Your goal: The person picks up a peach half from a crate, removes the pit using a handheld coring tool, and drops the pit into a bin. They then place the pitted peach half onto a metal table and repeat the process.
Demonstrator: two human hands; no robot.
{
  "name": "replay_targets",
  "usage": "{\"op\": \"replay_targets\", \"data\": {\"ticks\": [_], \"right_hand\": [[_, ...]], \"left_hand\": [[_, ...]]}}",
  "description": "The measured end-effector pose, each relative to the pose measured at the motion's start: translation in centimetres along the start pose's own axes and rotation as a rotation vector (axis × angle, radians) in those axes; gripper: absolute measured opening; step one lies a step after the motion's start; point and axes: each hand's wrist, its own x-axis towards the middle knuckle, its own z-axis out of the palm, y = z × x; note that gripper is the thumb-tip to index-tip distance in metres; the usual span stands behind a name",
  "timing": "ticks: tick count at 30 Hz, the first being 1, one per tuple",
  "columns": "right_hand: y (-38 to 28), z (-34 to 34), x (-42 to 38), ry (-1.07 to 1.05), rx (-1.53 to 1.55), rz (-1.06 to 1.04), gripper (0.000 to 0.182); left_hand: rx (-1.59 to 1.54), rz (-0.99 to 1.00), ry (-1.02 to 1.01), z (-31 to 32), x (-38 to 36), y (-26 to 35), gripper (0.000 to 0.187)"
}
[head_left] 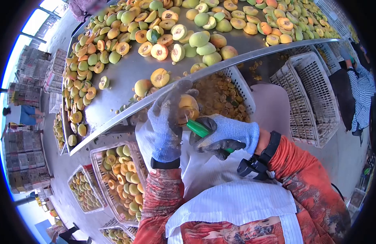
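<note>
My left hand [165, 120], in a blue-grey glove with a dark palm, is closed around a cut yellow peach [189, 105] just below the metal table's edge. In my right hand [228, 132], gloved the same way, is a small knife with a green handle [197, 128]. Its thin blade points up at the peach and seems to touch it; the tip is hard to make out. Nearest on the table lie a peach half [160, 77] and another peach [143, 87]. Under my hands, a white crate [240, 87] holds pits and scraps.
Many green and yellow peaches, whole and halved, cover much of the metal table [129, 77]. Crates of peach halves [99, 162] stand at lower left. White plastic crates [318, 97] lean at right. A person in a checked sleeve [362, 97] is at far right.
</note>
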Motion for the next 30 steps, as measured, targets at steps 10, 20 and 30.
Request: {"op": "replay_targets", "data": {"ticks": [10,20,30], "right_hand": [[2.8,-4.2,-0.4,0.776,-1.137,-0.292,0.029],[1.1,0.1,3.0,0.885,-1.76,-0.585,0.036],[2.2,3.6,4.3,0.527,-1.332,-0.466,0.036]], "left_hand": [[-0.711,-0.238,0.059,-5.0,2.5,-2.9,0.051],[-0.783,-0.161,0.061,-3.4,1.9,-3.4,0.045],[-0.561,0.101,0.403,-3.0,1.0,-4.6,0.027]]}}
